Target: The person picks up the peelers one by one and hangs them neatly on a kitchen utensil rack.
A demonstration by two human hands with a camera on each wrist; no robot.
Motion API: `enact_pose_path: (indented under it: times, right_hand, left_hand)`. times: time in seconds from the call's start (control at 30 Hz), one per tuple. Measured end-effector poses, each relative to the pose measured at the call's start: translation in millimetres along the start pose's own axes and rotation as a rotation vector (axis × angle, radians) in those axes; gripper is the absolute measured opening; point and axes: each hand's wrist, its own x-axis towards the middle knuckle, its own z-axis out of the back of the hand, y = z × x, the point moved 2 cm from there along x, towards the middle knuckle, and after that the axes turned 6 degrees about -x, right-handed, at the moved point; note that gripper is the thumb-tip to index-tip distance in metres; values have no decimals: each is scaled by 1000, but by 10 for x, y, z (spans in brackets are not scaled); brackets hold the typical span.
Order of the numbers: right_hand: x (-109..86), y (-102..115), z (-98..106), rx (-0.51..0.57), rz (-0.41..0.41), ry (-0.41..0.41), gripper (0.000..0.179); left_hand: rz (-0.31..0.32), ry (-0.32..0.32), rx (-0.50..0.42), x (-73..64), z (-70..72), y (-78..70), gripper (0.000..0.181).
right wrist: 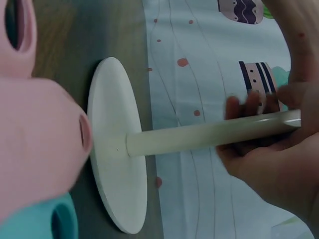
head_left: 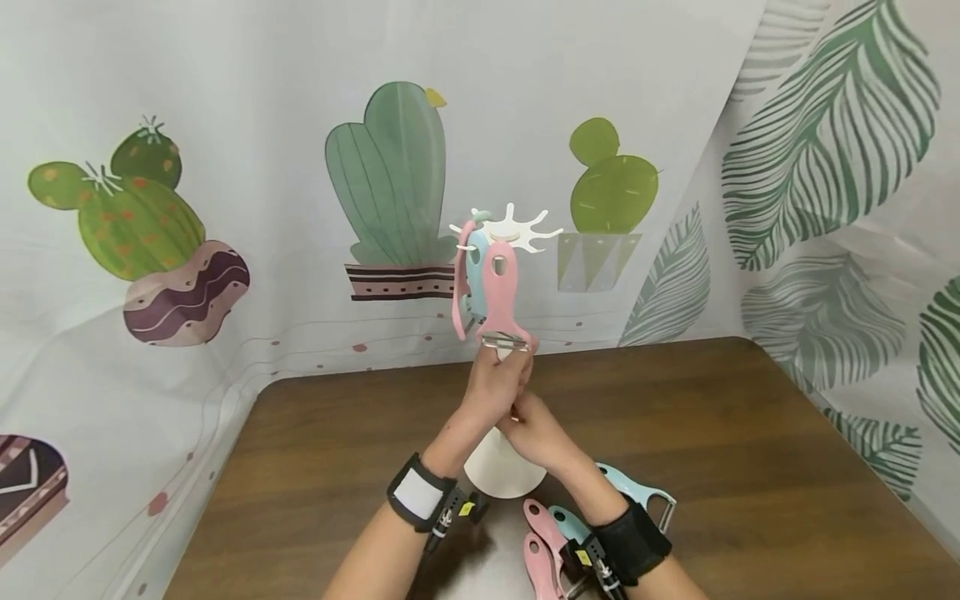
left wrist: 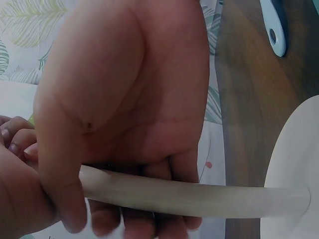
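The stand [head_left: 504, 477] is gripped by left hand [head_left: 492, 385] and right hand [head_left: 536, 432], hung peelers [head_left: 500, 287] are done, near-right loose peelers [head_left: 539, 567] seemingly left.

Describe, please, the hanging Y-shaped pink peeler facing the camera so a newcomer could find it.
At the brown wooden table, find the round-based white stand; follow its pole up to the spoked white top. The Y-shaped pink peeler hangs there, metal blade close to the left hand. It faces the camera, unlike the edge-on pink peeler further left.

Stand [head_left: 504, 471] off-white, perhaps cream; peelers [head_left: 500, 287] pink, light blue; tabletop [head_left: 337, 450] brown, wood-grained; backdrop [head_left: 262, 100] white, cactus-and-leaf print.
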Motion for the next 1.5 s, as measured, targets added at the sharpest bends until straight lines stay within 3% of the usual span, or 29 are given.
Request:
enact_pose_path:
  times: [0.33, 0.63, 0.9, 1.07, 1.3, 1.5]
  right_hand:
    - [-111, 17, 146, -122, 23, 65, 35]
    - [-573, -180, 436, -452, -58, -70, 32]
    - [-909, -250, 596, -582, -147, -95, 35]
    - [-1095, -257, 662, -689, -144, -123, 43]
    - [-1309, -317, 726, -758, -264, -35, 55]
    - [-1391, -369, 782, -778, -342, 30, 55]
  left_hand:
    - [-13, -14, 46, 0, -12, 15, 47]
    - [-26, -22, 85, 1, -16, 18, 47]
    - [-63, -30, 63, 24, -10, 23, 44]
    - [-62, -35, 29, 23, -30, 30, 41]
    - [-73, -46, 25, 27, -42, 21, 41]
    - [-78, -62, 33, 29, -41, 26, 43]
